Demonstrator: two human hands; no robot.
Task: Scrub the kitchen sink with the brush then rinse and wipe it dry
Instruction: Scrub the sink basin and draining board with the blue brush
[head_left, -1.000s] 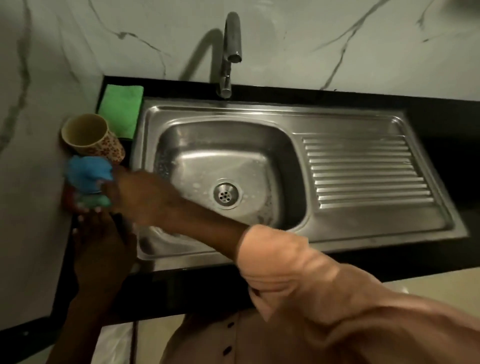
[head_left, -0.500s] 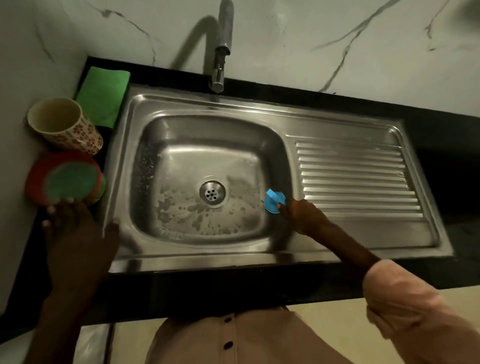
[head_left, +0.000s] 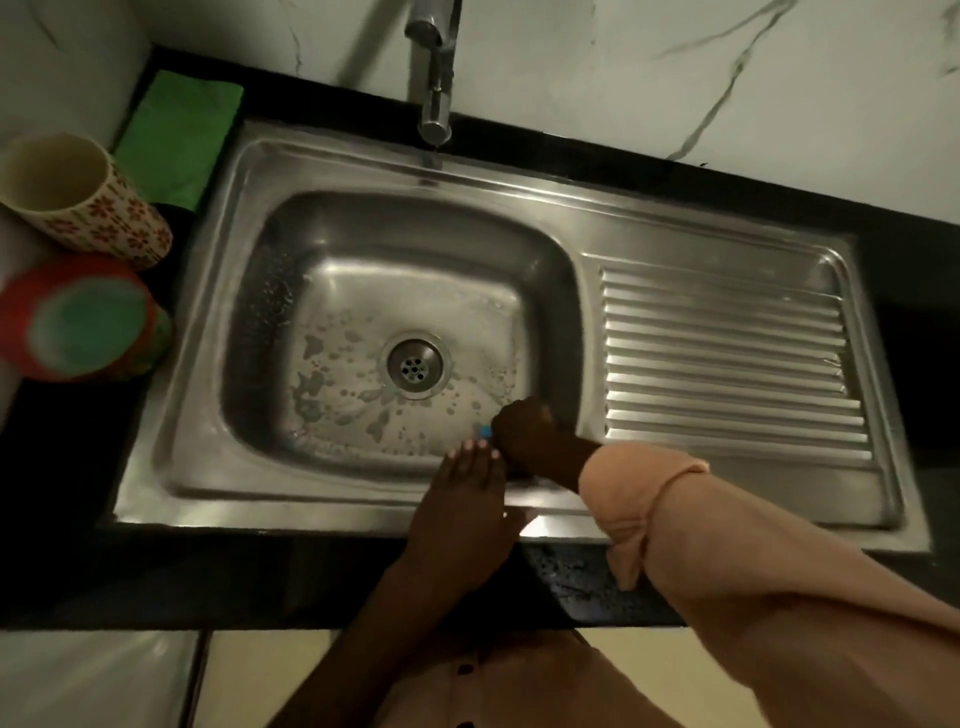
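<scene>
Observed one rectangular stainless-steel sink (head_left: 332, 499), smooth and glossy, with a rounded-corner basin, soapy patches on its floor, and one round perforated metal drain (head_left: 414, 365) at centre. Noted one ribbed draining board (head_left: 727, 358) to the right, pressed with parallel ridges. Found right hand (head_left: 524, 431) low in the basin's near-right corner, fingers curled round the small blue plastic brush (head_left: 485, 430); only a sliver of blue showed at the knuckles, against the basin wall. Found left hand (head_left: 462, 512) laid flat over the sink's front rim just beside the right hand, fingers straight, tips reaching into the basin, holding nothing. Counted one cylindrical chrome tap (head_left: 434, 78) at the back, over a black polished countertop (head_left: 156, 582). Counted three items on the left: one folded green cloth (head_left: 179, 130), soft-textured; one cream cup with red flower print (head_left: 83, 197); one round red container with a green pad (head_left: 78, 319), blurred. Backed by white veined marble wall (head_left: 675, 67).
</scene>
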